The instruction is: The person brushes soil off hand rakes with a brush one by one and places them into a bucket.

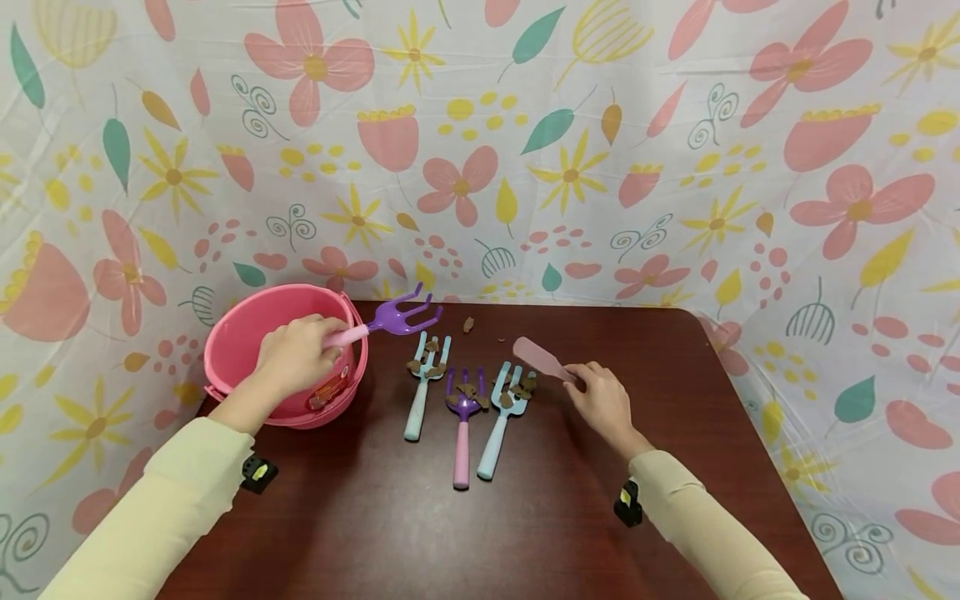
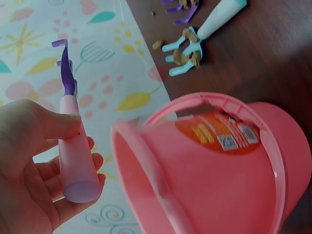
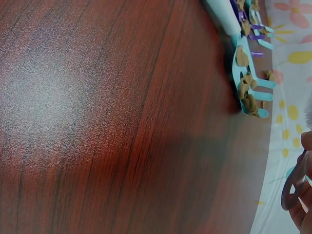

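Observation:
My left hand (image 1: pixel 296 354) grips the pink handle of a purple toy garden fork (image 1: pixel 401 317), tines pointing right, above the rim of a pink bucket (image 1: pixel 217 358). In the left wrist view the thumb presses along the fork's handle (image 2: pixel 78 165). My right hand (image 1: pixel 606 404) pinches a flat pink paddle-shaped tool (image 1: pixel 542 358) at its narrow end; the right wrist view shows a hole in its handle (image 3: pixel 287 200). Left of that hand lie a light blue fork (image 1: pixel 492 446), a purple fork with pink handle (image 1: pixel 461 454) and another light blue fork (image 1: pixel 416 412), brown clumps on their tines.
All this is on a dark brown wooden table (image 1: pixel 555 533). Loose brown bits, one a larger crumb (image 1: pixel 468 324), lie near the back edge. A flower-printed cloth (image 1: pixel 480 167) hangs behind and around the table. The bucket stands at the table's left back corner.

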`<state>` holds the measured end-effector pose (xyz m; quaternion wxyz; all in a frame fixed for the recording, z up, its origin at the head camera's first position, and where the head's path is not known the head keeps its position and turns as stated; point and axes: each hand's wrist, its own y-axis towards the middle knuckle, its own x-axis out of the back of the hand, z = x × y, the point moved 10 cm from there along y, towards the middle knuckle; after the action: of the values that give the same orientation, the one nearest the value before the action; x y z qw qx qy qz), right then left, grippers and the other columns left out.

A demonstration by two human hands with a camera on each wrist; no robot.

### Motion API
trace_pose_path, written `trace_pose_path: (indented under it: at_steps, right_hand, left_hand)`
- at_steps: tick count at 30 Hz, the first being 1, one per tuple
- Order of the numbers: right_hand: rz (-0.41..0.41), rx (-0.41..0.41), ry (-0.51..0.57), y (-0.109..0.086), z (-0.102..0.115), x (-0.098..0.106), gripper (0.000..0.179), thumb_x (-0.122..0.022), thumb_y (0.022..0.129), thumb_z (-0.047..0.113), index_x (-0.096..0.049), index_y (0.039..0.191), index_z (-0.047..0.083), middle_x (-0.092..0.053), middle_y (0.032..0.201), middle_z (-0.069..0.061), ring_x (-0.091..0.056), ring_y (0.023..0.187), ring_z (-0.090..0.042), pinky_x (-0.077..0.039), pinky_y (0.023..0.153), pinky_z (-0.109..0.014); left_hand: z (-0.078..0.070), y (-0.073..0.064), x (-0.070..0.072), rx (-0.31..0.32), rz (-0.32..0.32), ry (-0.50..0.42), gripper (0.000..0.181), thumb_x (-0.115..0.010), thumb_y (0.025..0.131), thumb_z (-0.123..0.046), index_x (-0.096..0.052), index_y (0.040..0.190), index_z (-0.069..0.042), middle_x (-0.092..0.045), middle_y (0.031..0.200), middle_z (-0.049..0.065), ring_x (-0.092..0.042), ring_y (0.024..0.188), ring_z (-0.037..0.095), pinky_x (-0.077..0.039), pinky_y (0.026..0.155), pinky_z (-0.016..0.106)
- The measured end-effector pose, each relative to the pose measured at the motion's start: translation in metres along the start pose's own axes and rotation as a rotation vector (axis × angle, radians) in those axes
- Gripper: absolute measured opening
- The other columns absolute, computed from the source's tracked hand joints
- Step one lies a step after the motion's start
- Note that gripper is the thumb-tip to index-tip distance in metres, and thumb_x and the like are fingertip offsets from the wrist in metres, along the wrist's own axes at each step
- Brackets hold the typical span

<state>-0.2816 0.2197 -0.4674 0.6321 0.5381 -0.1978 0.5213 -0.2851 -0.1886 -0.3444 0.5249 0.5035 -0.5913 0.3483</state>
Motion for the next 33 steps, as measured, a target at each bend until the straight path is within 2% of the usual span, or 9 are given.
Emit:
trace_pose_path:
  at_steps: [8,13,17,22,29,33]
  right_hand:
    - [0.004,-0.003,0.01,-0.002,-0.002,-0.003,0.026,-0.073,0.076,0.016,-0.069,0.102,0.015,-0.064,0.088,-0.005,-0.056,0.07,-0.022,-0.046,0.054,-0.04]
    - [0.01,-0.007,0.006,-0.004,-0.003,-0.005,0.027,-0.073,0.077,0.016,-0.069,0.103,0.015,-0.064,0.089,-0.005,-0.056,0.07,-0.022,-0.045,0.053,-0.039]
    - [0.02,-0.01,-0.004,-0.005,-0.004,-0.005,0.027,-0.072,0.077,0.017,-0.069,0.103,0.015,-0.064,0.089,-0.004,-0.056,0.07,-0.022,-0.045,0.053,-0.038]
    - [0.013,-0.006,-0.004,-0.006,-0.005,-0.004,0.026,-0.073,0.077,0.016,-0.069,0.103,0.015,-0.064,0.089,-0.005,-0.056,0.07,-0.022,-0.045,0.053,-0.039]
    - [0.019,-0.002,0.004,-0.004,-0.005,-0.005,0.026,-0.072,0.077,0.017,-0.069,0.102,0.015,-0.064,0.088,-0.006,-0.055,0.068,-0.021,-0.044,0.053,-0.038]
    - [0.017,-0.003,-0.002,-0.004,-0.004,-0.005,0.026,-0.072,0.077,0.017,-0.069,0.102,0.015,-0.064,0.087,-0.005,-0.055,0.068,-0.021,-0.045,0.054,-0.039]
  left_hand:
    - [0.021,-0.01,0.006,0.052,0.05,-0.029,0.038,-0.066,0.079,-0.017,-0.06,0.116,-0.01,-0.06,0.095,0.012,-0.051,0.063,0.023,-0.039,0.046,0.031]
    - [0.033,-0.016,0.011,0.07,0.057,-0.035,0.04,-0.066,0.079,-0.016,-0.058,0.118,-0.007,-0.06,0.098,0.015,-0.05,0.062,0.023,-0.04,0.046,0.03]
    - [0.041,-0.02,0.017,0.079,0.046,-0.022,0.041,-0.067,0.079,-0.015,-0.058,0.117,-0.005,-0.06,0.102,0.019,-0.052,0.067,0.026,-0.045,0.052,0.037]
    - [0.054,-0.025,0.023,0.109,0.039,0.009,0.042,-0.065,0.079,-0.015,-0.057,0.119,-0.005,-0.06,0.109,0.021,-0.053,0.081,0.032,-0.047,0.061,0.047]
    - [0.073,-0.03,0.027,0.146,0.055,0.032,0.04,-0.063,0.08,-0.018,-0.056,0.118,-0.007,-0.06,0.103,0.021,-0.052,0.069,0.03,-0.042,0.049,0.039]
    - [0.083,-0.035,0.03,0.17,0.051,0.041,0.039,-0.062,0.08,-0.018,-0.057,0.117,-0.007,-0.06,0.097,0.022,-0.052,0.07,0.031,-0.041,0.049,0.042]
